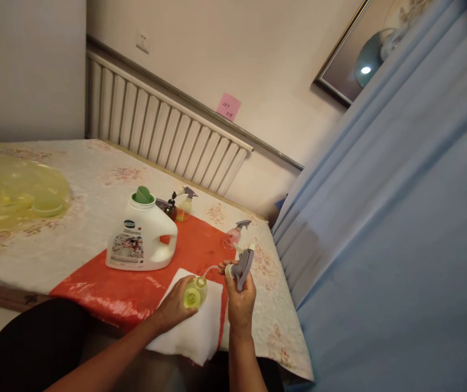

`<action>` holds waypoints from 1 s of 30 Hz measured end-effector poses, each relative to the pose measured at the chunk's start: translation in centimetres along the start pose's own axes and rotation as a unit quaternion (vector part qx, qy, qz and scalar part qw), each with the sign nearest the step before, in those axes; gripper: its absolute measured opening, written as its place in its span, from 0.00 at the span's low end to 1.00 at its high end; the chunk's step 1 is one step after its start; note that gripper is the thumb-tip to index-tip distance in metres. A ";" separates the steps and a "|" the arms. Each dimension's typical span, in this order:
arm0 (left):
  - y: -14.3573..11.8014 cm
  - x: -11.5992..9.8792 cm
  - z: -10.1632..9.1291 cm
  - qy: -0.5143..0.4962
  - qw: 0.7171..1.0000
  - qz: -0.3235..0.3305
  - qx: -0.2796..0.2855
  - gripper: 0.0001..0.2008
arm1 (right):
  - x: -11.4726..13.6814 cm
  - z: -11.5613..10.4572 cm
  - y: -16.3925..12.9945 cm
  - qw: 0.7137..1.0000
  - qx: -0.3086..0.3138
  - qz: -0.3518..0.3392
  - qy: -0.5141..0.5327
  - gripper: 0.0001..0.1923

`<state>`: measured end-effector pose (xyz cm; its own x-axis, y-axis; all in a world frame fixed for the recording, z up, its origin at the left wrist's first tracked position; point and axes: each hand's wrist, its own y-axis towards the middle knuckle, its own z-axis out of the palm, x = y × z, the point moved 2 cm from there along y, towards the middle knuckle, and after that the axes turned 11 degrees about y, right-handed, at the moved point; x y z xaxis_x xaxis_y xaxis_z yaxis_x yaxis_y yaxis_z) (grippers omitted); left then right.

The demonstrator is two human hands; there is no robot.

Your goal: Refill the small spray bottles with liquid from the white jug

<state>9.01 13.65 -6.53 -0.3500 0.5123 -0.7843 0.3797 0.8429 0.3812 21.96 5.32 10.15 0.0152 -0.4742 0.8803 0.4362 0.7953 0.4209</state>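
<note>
Left hand (177, 303) curled, right hand (241, 305) upright (2 bare forearms (113, 353))

Moderately dim, warm indoor light, its source outside the view. A compact bright reflection marks the glazed framed picture (370, 49); streaked glare lies on the red plastic sheet (201, 239). Soft shadows follow the folds of the blue curtain (380, 218). The yellow plastic bag (17, 185) appears smeared; the upper right corner is vignetted black.

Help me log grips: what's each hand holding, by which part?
Left hand: yellow spray bottle, by its body; right hand: trigger sprayer head, near its collar.
</note>
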 end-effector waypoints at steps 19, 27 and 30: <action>-0.1 0.7 0.6 0.004 1.000 0.024 0.000 0.38 | -7.2 0.2 -0.1 0.975 0.131 0.079 -0.161 0.10; -0.2 0.7 0.6 0.001 1.000 0.024 -0.007 0.37 | -7.1 0.5 0.9 0.965 0.173 0.093 -0.175 0.08; -0.2 0.7 0.5 0.001 1.000 0.025 -0.004 0.37 | -6.6 0.6 1.1 0.960 0.188 0.099 -0.181 0.10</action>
<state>9.17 13.77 -7.36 -0.3334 0.5535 -0.7632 0.3899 0.8180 0.4229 21.82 9.60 4.90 -0.2787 -0.1920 0.9410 0.1012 0.9685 0.2275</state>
